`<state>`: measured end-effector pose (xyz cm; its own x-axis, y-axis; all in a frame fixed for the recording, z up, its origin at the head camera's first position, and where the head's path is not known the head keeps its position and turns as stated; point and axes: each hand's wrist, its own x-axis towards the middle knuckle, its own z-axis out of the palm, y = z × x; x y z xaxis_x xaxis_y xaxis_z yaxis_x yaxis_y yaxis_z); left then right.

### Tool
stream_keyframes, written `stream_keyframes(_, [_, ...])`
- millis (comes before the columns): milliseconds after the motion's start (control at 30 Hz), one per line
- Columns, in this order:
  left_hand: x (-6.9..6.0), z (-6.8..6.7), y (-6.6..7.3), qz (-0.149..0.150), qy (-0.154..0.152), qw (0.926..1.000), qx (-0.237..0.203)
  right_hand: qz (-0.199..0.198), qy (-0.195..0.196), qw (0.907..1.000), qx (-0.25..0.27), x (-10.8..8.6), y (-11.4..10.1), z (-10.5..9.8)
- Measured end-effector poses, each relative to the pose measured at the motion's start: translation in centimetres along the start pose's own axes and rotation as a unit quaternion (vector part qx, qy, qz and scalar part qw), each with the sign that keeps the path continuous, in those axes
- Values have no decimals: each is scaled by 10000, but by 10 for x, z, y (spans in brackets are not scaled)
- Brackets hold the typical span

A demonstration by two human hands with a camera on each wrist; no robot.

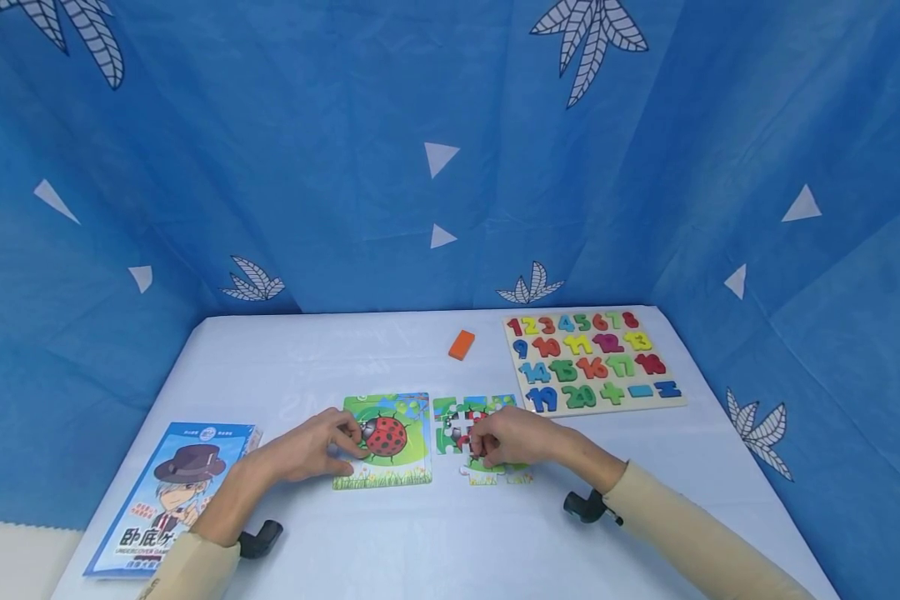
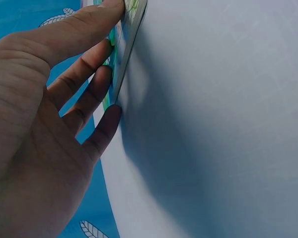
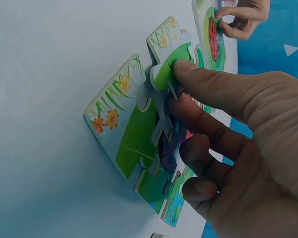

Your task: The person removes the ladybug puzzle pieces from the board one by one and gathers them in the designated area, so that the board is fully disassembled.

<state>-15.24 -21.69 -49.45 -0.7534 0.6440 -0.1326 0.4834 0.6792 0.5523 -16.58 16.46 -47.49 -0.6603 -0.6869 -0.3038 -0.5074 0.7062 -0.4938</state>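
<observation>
A square ladybug picture card [image 1: 414,417] lies flat near the table's middle. My left hand [image 1: 315,443] touches its left side with relaxed fingers; in the left wrist view the thumb and fingertips rest against the thick card's edge and face. Right beside the card is a partly joined ladybug jigsaw [image 1: 446,440], with gaps between some pieces. Over it, my right hand [image 1: 521,435] pinches a green jigsaw piece [image 3: 165,74] between thumb and forefinger. That piece sits tilted among its neighbours, near a flowered corner piece [image 3: 111,111]. The fingers hide part of the jigsaw.
A wooden number board [image 1: 527,392] with coloured numerals lies at the back right. Behind the jigsaw is a small orange block [image 1: 461,345]. A blue box with a cartoon figure [image 1: 138,500] lies at the front left. Blue curtains surround the white table [image 1: 390,550].
</observation>
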Motion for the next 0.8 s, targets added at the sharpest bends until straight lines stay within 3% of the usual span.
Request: stream_keyframes(800, [0, 2, -2, -33, 55, 10000, 13, -66, 3, 9998, -197, -1, 0, 6])
